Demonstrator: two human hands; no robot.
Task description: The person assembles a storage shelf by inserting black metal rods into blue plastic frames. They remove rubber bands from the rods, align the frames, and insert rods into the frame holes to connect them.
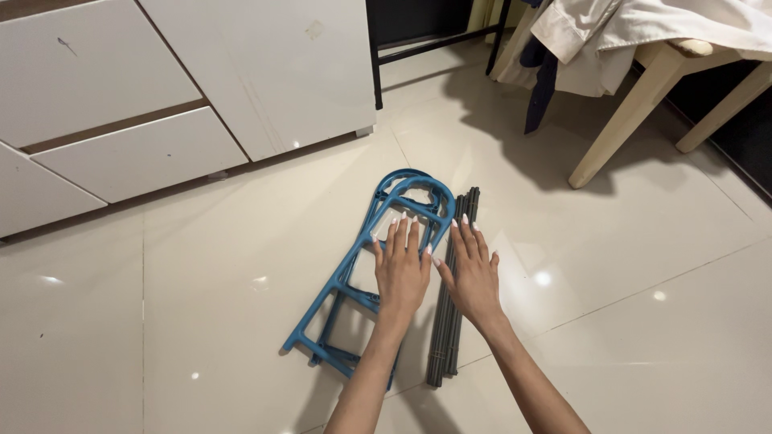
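Stacked blue plastic frames [354, 265] with arched tops lie flat on the pale tiled floor. My left hand [400, 269] rests palm down on their right side, fingers together and stretched forward. A bundle of dark grey rods [450, 321] lies just right of the frames, running toward me. My right hand [472, 273] lies flat across those rods, fingers spread slightly. Neither hand grips anything.
White cabinet drawers [121, 120] stand at the upper left. A cream wooden chair leg [623, 112] with clothes [643, 28] draped above it is at the upper right, and a black metal frame [426, 48] stands at the top middle.
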